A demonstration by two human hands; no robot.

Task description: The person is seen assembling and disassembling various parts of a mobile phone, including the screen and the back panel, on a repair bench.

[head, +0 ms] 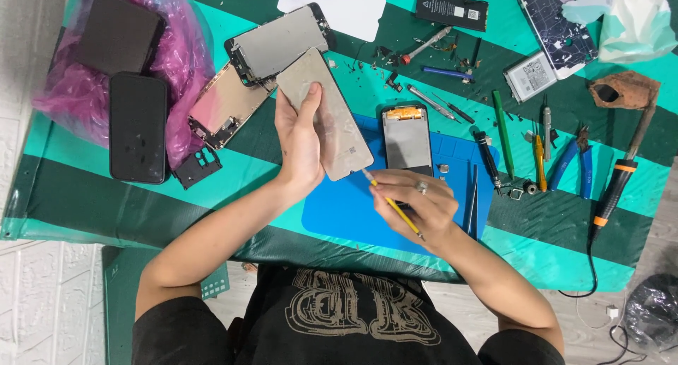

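At frame centre the left hand [300, 142] has its grip clenched around a grey screen panel [325, 114], tilted above the blue mat [339, 206]. The right hand [417, 202] grasps a yellow tool [395, 208], tip touching the panel's lower corner.

1. Pink plastic bag [187, 51] with two dark phones at the bench's left edge.
2. Black battery [451, 9] near the far edge.
3. Soldering iron [616, 188] and blue-handled pliers [573, 166] toward the right edge.

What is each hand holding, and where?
Left hand grips the screen panel along its long edge; right hand pinches the thin yellow tool mid-shaft.
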